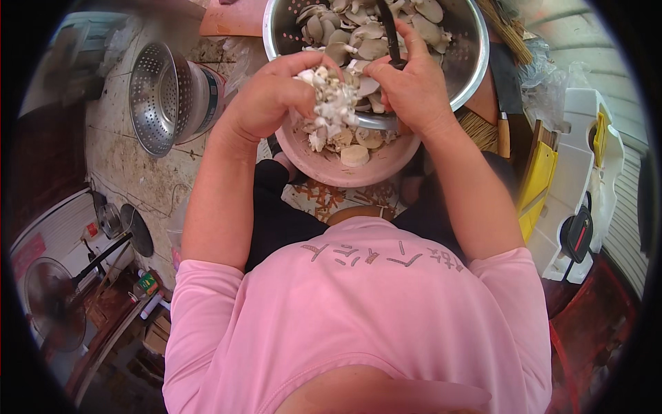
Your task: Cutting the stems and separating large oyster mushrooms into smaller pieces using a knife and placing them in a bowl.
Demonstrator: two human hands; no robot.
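My left hand (284,90) holds a cluster of pale oyster mushroom stems (333,98), its cut base facing the camera, over the near rim of a perforated steel colander. My right hand (414,83), just beside it, grips a tool with a dark curved part (390,31) that rises from the fist; its kind is unclear. Grey oyster mushrooms (370,39) fill the middle of the colander (468,67). Beneath its near edge a pink plastic basin (357,178) contains round cut mushroom bases (355,155) and scraps.
An empty perforated steel colander (160,98) leans against a bucket (209,98) on the left. To the right are a cleaver (506,77), a straw brush (478,129), a yellow slicer (538,186) and a white foam box (574,134). Orange peelings (320,196) litter the floor.
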